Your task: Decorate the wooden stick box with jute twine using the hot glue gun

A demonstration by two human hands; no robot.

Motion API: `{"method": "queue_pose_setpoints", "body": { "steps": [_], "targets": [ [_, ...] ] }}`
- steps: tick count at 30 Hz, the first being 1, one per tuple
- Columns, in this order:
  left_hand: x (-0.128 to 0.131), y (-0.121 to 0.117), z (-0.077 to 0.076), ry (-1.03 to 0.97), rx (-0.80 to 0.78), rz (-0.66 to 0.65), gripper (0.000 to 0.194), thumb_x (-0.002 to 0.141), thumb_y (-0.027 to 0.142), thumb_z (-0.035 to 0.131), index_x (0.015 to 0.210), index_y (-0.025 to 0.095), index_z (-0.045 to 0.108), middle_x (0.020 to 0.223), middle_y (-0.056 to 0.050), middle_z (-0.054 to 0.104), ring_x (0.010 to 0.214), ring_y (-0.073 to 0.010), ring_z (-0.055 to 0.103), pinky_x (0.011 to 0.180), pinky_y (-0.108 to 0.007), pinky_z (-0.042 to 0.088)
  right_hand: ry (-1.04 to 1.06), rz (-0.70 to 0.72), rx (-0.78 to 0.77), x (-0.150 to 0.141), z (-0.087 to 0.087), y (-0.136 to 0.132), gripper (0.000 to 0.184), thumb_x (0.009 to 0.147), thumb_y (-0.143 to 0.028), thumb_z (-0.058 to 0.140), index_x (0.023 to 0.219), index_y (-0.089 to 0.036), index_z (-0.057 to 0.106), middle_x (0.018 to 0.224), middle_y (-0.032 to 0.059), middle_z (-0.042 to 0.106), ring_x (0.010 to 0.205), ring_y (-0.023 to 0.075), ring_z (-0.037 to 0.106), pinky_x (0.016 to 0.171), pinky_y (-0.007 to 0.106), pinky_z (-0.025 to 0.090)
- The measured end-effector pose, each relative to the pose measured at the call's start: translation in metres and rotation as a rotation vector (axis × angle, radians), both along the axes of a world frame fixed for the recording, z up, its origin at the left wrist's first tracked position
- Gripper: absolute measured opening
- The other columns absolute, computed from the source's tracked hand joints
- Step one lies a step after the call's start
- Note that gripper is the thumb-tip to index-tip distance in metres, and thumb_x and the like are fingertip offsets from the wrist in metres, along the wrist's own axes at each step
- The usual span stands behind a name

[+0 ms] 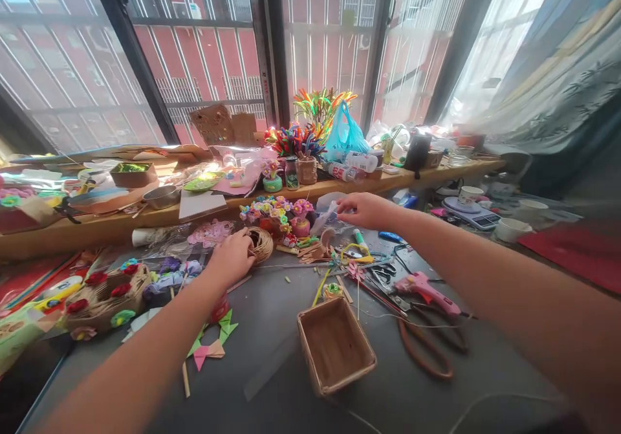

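left hand [231, 257] closed on twine coil [261, 244], coil at its 2 o'clock, touching | right hand [361, 211] pinching clear bag [326, 217] at its 9 o'clock | both at desk [427, 401] far edge | basket [336, 345] at 6 o'clock, apart | glue gun [427, 290] nearer right arm

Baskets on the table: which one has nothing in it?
The plain rectangular woven basket at front centre, nearest the camera, shows a bare bottom. The other basket, at far left, is decorated with red and coloured flowers.
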State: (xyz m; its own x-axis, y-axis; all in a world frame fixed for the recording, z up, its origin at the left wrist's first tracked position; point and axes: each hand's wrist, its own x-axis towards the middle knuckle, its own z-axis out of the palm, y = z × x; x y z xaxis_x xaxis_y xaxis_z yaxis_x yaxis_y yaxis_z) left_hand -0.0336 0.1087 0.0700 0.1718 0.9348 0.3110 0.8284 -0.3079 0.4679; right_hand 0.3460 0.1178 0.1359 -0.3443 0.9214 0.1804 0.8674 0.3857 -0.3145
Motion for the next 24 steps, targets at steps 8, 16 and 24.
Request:
{"method": "queue_pose_setpoints", "body": {
  "steps": [8,16,24],
  "targets": [
    [0.016,-0.096,0.001,0.053,0.151,-0.237,0.036,0.1,0.048,0.059,0.128,0.027,0.066,0.15,-0.01,0.065,0.143,-0.0355,0.057,0.122,-0.055,0.045,0.036,-0.083,-0.076,0.054,-0.027,-0.125,0.023,0.102,-0.036,0.061,0.105,-0.021,0.077,0.101,0.0117,0.079,0.088,0.0278,0.072,0.076,0.037,0.053],
    [0.043,-0.192,-0.045,0.096,0.099,-0.652,0.082,0.076,0.047,0.094,0.148,0.037,0.056,0.174,-0.013,0.036,0.151,-0.0449,0.049,0.113,-0.057,0.056,0.29,-0.003,-0.181,0.03,-0.144,-0.278,0.021,0.107,-0.026,0.052,0.11,-0.025,0.073,0.104,0.0082,0.077,0.094,0.0243,0.073,0.085,0.037,0.06],
    [0.066,-0.173,-0.052,0.07,0.061,-0.607,0.028,0.077,0.01,0.081,0.088,0.024,0.059,0.171,-0.012,0.038,0.156,-0.0386,0.042,0.119,-0.052,0.05,0.291,-0.108,0.092,0.01,-0.162,-0.259,0.03,0.102,-0.017,0.058,0.129,-0.024,0.068,0.129,0.0144,0.071,0.12,0.0326,0.067,0.104,0.05,0.057]
  ]
}}
